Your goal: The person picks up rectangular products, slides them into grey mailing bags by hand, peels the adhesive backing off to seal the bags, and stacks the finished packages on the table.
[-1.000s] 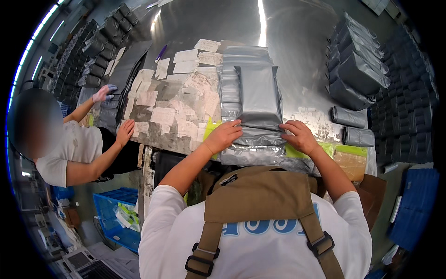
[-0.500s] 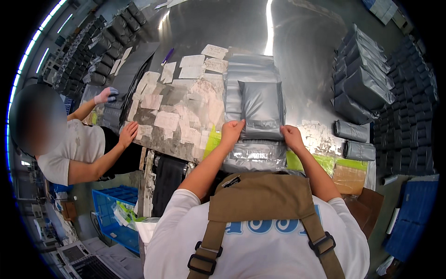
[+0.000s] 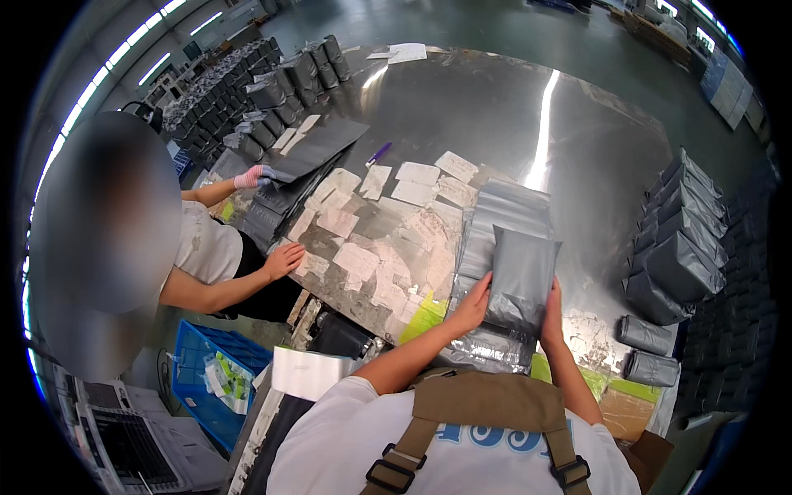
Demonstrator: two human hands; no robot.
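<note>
Between my two hands is a grey plastic mailing bag [image 3: 525,276], folded into a neat pack, its far end slightly raised. My left hand [image 3: 472,307] is closed on its left side, the fingers partly hidden under it. My right hand [image 3: 553,315] grips the right side, thumb along the edge. Beneath lies a stack of flat grey mailing bags [image 3: 513,206] on the metal table, with shiny clear-and-grey film showing at its near end.
At left, a co-worker's gloved hand [image 3: 254,176] touches grey sheets [image 3: 318,148]. Paper labels [image 3: 412,191] and a purple pen [image 3: 379,153] lie on the table. Wrapped grey packs [image 3: 678,247] stand at right, beside two rolled packs [image 3: 645,332]. A blue crate [image 3: 198,396] sits lower left.
My hands have shifted from the bag's near corners to its sides, and the bag is now tilted up. The view has swung left. The co-worker's gloved hand has lifted the grey sheets' edge.
</note>
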